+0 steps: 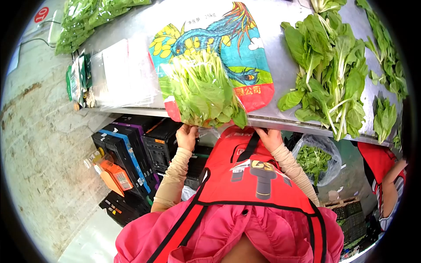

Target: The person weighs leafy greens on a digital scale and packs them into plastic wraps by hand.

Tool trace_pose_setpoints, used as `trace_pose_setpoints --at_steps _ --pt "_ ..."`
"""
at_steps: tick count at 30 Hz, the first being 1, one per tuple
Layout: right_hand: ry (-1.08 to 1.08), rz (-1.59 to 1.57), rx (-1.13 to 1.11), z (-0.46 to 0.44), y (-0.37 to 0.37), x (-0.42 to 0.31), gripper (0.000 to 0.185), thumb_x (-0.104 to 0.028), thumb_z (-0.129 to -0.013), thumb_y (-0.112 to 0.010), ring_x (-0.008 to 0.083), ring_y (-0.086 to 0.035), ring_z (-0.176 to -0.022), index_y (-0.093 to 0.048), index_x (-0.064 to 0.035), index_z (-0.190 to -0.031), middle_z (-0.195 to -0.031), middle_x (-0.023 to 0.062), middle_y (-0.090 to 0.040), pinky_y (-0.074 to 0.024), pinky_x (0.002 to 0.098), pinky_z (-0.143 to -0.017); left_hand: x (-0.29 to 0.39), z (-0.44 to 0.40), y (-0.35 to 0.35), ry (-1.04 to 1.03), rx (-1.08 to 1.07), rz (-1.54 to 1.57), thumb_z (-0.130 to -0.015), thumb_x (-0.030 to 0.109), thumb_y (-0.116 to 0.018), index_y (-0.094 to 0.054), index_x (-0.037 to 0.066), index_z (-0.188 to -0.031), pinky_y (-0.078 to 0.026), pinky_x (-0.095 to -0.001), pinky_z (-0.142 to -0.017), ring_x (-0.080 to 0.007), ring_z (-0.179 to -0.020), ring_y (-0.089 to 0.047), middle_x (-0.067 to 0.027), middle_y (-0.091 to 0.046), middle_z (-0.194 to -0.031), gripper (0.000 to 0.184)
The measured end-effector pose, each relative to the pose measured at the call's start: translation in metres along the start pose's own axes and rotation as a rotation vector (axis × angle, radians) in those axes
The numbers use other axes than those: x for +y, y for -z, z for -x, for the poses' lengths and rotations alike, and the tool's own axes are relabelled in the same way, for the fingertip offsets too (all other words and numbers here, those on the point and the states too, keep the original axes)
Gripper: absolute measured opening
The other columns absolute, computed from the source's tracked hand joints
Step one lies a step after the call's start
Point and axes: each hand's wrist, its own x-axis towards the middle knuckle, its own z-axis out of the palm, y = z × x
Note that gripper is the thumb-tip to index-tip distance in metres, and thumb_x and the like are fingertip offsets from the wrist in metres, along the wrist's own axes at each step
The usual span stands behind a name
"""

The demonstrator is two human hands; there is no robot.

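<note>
A clear plastic bag (199, 87) full of leafy greens lies on a printed sack (252, 57) at the table's front edge. My left hand (187, 136) is closed on the bag's near edge, where loose clear film shows beside the fingers. My right hand (270, 138) is at the table edge, right of the bag, with its fingers curled in. What those fingers pinch is too small to make out. To the right, a pile of loose leafy greens (326, 74) is spread on the metal table (274, 118).
A stack of flat clear bags (125, 74) lies left of the sack, with packed greens (81, 30) behind. Black crates (120, 149) stand beneath the table. A lined bin of greens (315, 160) is at lower right. Another person's arm (390, 184) shows at far right.
</note>
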Motion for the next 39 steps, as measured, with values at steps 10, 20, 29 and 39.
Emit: trace_pose_setpoints --at_steps 10,20,29,39 --pt "0.013 -0.004 -0.08 -0.001 0.018 -0.021 0.02 -0.012 -0.081 -0.065 0.0224 -0.064 -0.074 -0.065 0.0018 -0.096 -0.081 0.0128 -0.067 -0.0496 0.0322 -0.072 -0.019 0.015 0.012 -0.026 -0.016 0.054 -0.084 0.006 -0.06 -0.06 -0.004 -0.087 -0.046 -0.0218 -0.054 -0.0081 -0.059 -0.056 -0.0036 -0.061 -0.071 0.011" --pt "-0.193 -0.581 -0.219 0.007 0.078 -0.128 0.013 -0.01 -0.086 -0.058 0.0096 -0.056 -0.065 -0.062 0.0009 -0.09 -0.075 0.0036 -0.061 -0.0457 0.0228 -0.06 0.058 0.065 0.065 0.183 -0.556 0.849 -0.086 0.012 -0.06 -0.062 0.005 -0.091 -0.05 -0.0304 -0.069 -0.015 -0.074 -0.06 -0.0038 -0.062 -0.081 0.008" --pt "-0.111 -0.037 -0.017 0.038 0.09 -0.119 0.011 -0.007 -0.085 -0.06 0.0072 -0.054 -0.068 -0.063 0.0018 -0.089 -0.077 0.0002 -0.06 -0.044 0.0209 -0.062 0.03 0.089 0.035 0.113 -0.472 0.59 -0.084 0.01 -0.063 -0.061 0.001 -0.09 -0.048 -0.0247 -0.061 -0.0122 -0.066 -0.059 -0.0042 -0.062 -0.076 0.011" --pt "0.678 0.292 -0.13 0.053 -0.018 -0.193 0.01 -0.003 -0.074 -0.066 0.0241 -0.059 -0.067 -0.064 -0.0042 -0.083 -0.075 0.0088 -0.058 -0.0473 0.0305 -0.058 0.024 0.091 0.038 0.094 -0.538 0.589 -0.087 0.012 -0.06 -0.059 -0.001 -0.094 -0.052 -0.0252 -0.066 -0.0124 -0.072 -0.061 -0.0066 -0.063 -0.084 0.015"
